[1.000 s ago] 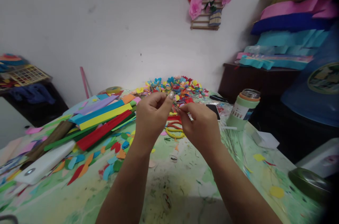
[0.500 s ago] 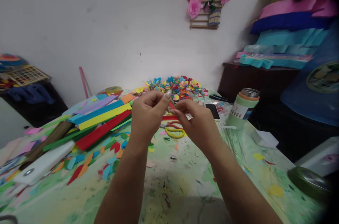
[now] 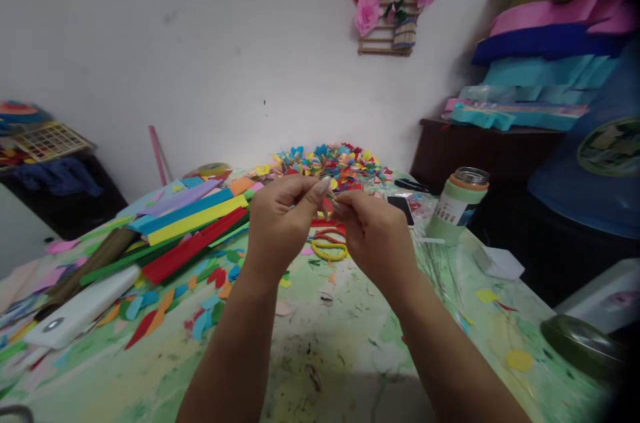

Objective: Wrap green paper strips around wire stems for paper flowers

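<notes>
Above the middle of the table, my left hand point(image 3: 283, 224) is closed in a pinch, thumb against the fingers. My right hand point(image 3: 381, 238) meets it, its fingertips pinched together too. Between the two sets of fingertips shows a small green and red paper piece point(image 3: 331, 197), mostly covered by the fingers; its exact shape cannot be made out. Just below lie scissors point(image 3: 330, 251) with yellow and red handles. Behind the hands rises a heap of colourful paper flowers point(image 3: 327, 160).
Left of my hands lie folded crepe paper sheets point(image 3: 193, 220), cut paper petals point(image 3: 163, 310) and a white box-like object point(image 3: 83, 310). To the right are a phone point(image 3: 401, 210), a green bottle point(image 3: 457, 210), thin wires point(image 3: 445, 276) and a dark green tape dispenser point(image 3: 575, 343).
My right hand has closed in on the left, its fingers now more curled and pinched. The left hand has shifted slightly right and down. Less of the small paper piece shows.
</notes>
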`<action>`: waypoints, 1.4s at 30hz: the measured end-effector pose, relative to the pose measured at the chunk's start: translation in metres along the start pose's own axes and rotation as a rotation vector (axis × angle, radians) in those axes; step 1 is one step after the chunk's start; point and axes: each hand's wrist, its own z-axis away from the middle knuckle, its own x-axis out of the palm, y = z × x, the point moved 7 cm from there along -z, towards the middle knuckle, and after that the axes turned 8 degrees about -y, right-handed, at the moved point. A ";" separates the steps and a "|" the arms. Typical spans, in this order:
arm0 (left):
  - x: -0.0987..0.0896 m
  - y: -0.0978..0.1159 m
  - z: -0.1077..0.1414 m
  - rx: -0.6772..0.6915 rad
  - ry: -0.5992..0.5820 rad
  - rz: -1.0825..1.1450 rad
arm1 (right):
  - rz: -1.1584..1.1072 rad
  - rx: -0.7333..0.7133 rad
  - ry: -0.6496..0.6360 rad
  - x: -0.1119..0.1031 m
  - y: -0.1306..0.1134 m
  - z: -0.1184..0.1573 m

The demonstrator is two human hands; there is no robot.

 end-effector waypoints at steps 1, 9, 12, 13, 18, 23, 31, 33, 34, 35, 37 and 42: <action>0.000 0.000 0.000 0.009 0.002 0.005 | -0.019 -0.007 -0.010 0.001 0.000 0.000; -0.003 -0.002 -0.001 0.075 -0.062 0.102 | -0.744 0.061 -0.285 0.015 0.000 -0.002; -0.002 -0.001 -0.002 0.123 -0.158 0.230 | -1.164 0.097 -0.493 0.027 -0.009 0.001; -0.001 -0.001 -0.002 0.138 -0.185 0.276 | -1.266 0.109 -0.547 0.030 -0.012 0.002; -0.001 -0.010 -0.006 0.076 -0.136 0.370 | -1.376 0.234 -0.509 0.034 -0.007 0.000; -0.008 -0.019 -0.009 0.008 0.012 0.309 | -1.281 0.370 -0.393 0.033 0.007 -0.002; -0.009 -0.018 -0.008 -0.043 -0.004 0.219 | -0.988 0.302 -0.298 0.029 0.007 -0.001; -0.006 -0.016 -0.007 -0.038 -0.023 0.237 | -0.887 0.291 -0.264 0.025 0.008 -0.001; -0.006 -0.016 -0.007 -0.036 -0.027 0.245 | -0.848 0.284 -0.255 0.024 0.007 -0.001; -0.005 -0.016 -0.007 -0.035 -0.029 0.247 | -0.817 0.270 -0.250 0.022 0.007 -0.002; -0.005 -0.016 -0.006 -0.039 -0.028 0.235 | -0.773 0.222 -0.256 0.019 0.004 -0.002; -0.004 -0.016 -0.004 -0.046 0.000 0.204 | -0.603 0.077 -0.255 0.018 -0.003 -0.001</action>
